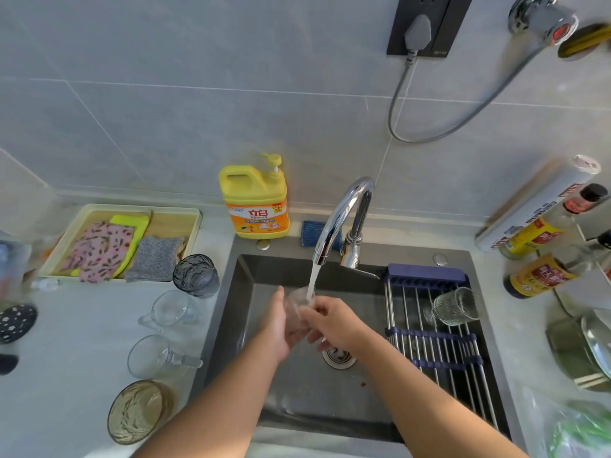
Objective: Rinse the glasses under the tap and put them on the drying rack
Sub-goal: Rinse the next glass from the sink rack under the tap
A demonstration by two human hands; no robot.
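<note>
I have the small clear glass (299, 300) at frame centre, under the tap (344, 219) stream. Left hand (276, 328) and right hand (334, 322) each have their grip wrapped round it. I judge it light, wet, slippery and fragile: hold the walls, not the rim.

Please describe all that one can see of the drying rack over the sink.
The drying rack is a mat of thin parallel metal rods, steel by the look, joined by dark blue cross strips, with a broader dark blue bar at its far end. It lies flat across the right part of the sink, and its rods run from far to near. One ribbed glass, clear, rests on the rods near the far end. Nothing else is on the rack.
</note>
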